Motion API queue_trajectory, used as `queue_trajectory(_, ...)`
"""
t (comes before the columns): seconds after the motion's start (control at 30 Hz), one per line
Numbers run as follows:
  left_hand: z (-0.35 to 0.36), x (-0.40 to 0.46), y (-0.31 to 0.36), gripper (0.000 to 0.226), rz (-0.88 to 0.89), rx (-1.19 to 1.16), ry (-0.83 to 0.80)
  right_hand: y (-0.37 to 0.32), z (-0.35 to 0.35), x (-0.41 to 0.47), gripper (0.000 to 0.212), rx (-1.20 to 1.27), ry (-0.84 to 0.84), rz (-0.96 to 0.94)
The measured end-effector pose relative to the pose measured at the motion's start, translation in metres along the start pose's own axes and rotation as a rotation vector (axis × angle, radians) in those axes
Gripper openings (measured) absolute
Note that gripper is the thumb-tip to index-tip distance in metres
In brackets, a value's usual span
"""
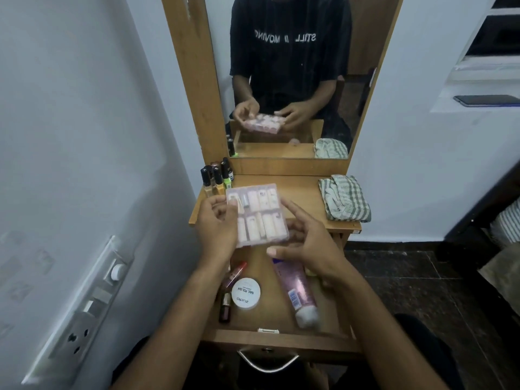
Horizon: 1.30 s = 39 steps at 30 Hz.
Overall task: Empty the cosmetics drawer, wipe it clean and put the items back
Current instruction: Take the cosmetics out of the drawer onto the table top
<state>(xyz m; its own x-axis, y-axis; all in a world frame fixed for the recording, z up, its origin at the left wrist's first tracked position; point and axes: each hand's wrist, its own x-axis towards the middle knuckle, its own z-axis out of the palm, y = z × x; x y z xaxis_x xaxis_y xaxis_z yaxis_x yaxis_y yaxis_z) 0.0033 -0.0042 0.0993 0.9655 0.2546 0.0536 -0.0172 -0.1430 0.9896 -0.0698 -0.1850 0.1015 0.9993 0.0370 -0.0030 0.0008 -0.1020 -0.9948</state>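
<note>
A clear plastic case of pink press-on nails (pixel 260 213) is held above the open wooden drawer (pixel 278 337). My left hand (pixel 216 229) grips its left edge, thumb on top. My right hand (pixel 305 243) supports the case's right underside with its fingers, index finger extended along the edge. In the drawer lie a white round nail polish remover tub (pixel 245 293), a pink tube (pixel 299 294), a small dark bottle (pixel 225 308) and a red-capped stick (pixel 236 273).
Several nail polish bottles (pixel 216 178) stand at the back left of the dresser top (pixel 304 187). A folded green checked cloth (pixel 344 202) lies at its right. A mirror (pixel 289 80) rises behind. Wall to the left carries a switch panel (pixel 84 313).
</note>
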Motion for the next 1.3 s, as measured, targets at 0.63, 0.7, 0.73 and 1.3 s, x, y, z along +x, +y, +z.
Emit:
queue_trajectory(0.63, 0.043, 0.045, -0.021, 0.049, 0.401, 0.505, -0.202, 0.021, -0.008, 0.097, 0.087, -0.690, 0.325, -0.116)
queue_trajectory(0.7, 0.042, 0.046, -0.027, 0.046, 0.441, 0.519, -0.203, 0.023, -0.006, 0.101, 0.084, -0.749, 0.332, -0.110)
queue_trajectory(0.73, 0.042, 0.046, -0.029, 0.044, 0.463, 0.520, -0.198, 0.023, -0.005, 0.103, 0.082, -0.778, 0.334, -0.109)
queue_trajectory(1.3, 0.022, 0.023, -0.035, 0.027, 0.683, 0.320, -0.084, 0.036, 0.025, 0.033, 0.034, -0.668, 0.198, -0.303)
